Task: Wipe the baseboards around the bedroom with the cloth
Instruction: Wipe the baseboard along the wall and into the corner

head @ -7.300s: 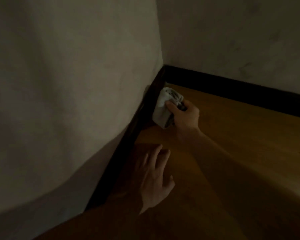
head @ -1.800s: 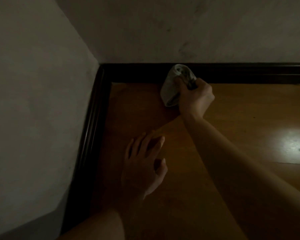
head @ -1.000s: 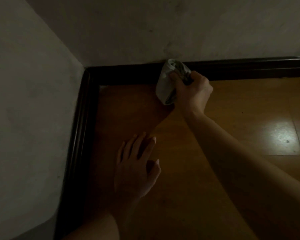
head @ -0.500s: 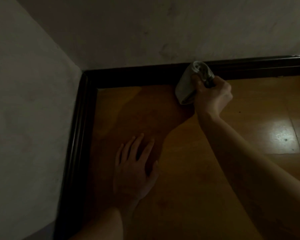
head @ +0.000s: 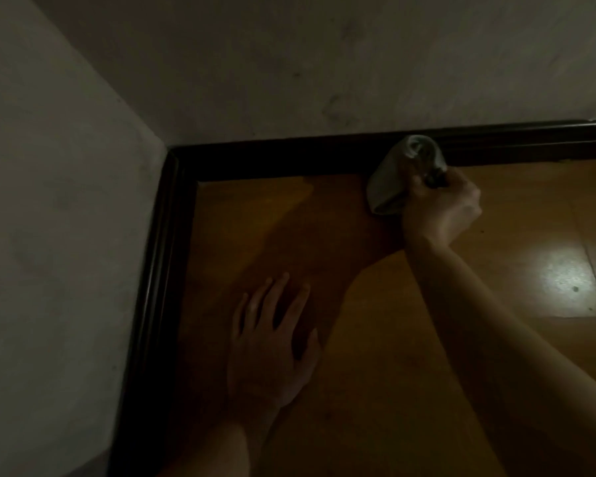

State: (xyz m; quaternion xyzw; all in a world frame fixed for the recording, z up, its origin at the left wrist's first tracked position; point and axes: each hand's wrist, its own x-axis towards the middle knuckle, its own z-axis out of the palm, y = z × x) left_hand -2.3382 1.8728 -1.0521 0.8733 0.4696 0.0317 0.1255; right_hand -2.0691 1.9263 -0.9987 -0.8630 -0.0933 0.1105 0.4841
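A dark baseboard (head: pixel 289 156) runs along the far wall and turns down the left wall at the corner. My right hand (head: pixel 441 208) grips a bunched grey-white cloth (head: pixel 396 180) and holds it against the far baseboard, right of the corner. The cloth's lower end hangs down to the floor. My left hand (head: pixel 272 342) lies flat on the wooden floor with its fingers spread, nearer to me and left of my right arm.
Pale walls (head: pixel 66 235) meet at the corner at upper left. The orange-brown wooden floor (head: pixel 410 373) stretches to the right, with a bright light reflection (head: pixel 561 277) on it. The scene is dim.
My right hand has slid the cloth to the right along the far baseboard, away from the corner. My left hand has stayed flat on the floor.
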